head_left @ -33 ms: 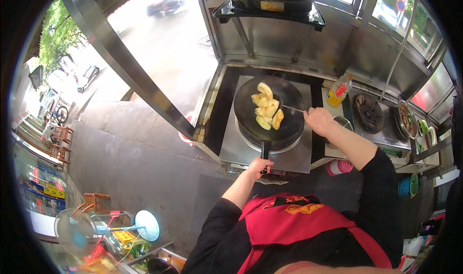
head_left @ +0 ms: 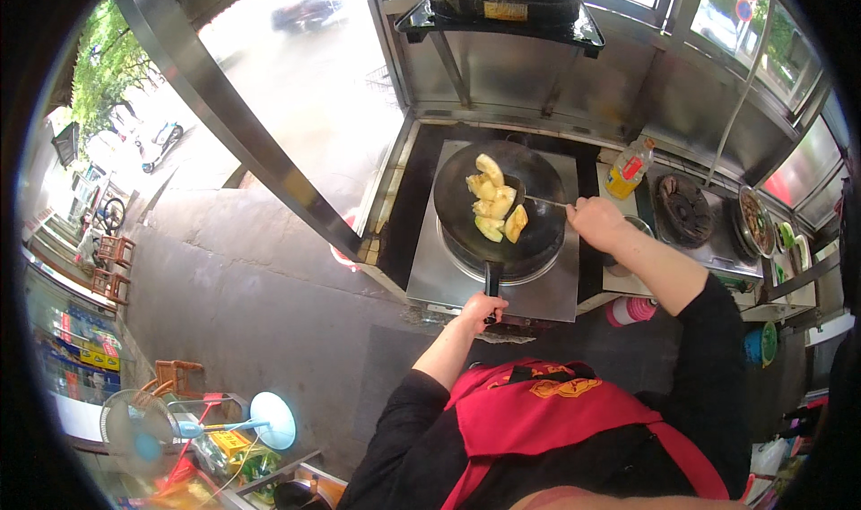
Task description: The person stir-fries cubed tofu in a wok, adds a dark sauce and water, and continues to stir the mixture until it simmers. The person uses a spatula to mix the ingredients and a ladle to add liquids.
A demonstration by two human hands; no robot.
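Note:
A black wok (head_left: 538,227) rests on the steel stove top (head_left: 567,290), tilted a little. My left hand (head_left: 485,310) is closed around its black handle (head_left: 492,277) at the near side. In the wok lie several thick pale-yellow vegetable pieces (head_left: 493,205), some with green edges; I cannot make out their kind. Over at the wok's right rim, my right hand (head_left: 596,221) grips the thin metal handle of a ladle (head_left: 545,201). The ladle's dark head is hard to see against the wok and sits beside the pieces.
To the right stand an oil bottle (head_left: 625,171) with a red and yellow label, a metal pot (head_left: 639,226), a second burner (head_left: 683,209) and a pan of food (head_left: 756,221). A shelf (head_left: 502,27) hangs above the back wall. A fan (head_left: 142,431) stands at lower left.
My right hand has shifted very slightly to the right with the ladle. The vegetable pieces sit slightly further left in the wok. My left hand keeps its hold on the handle.

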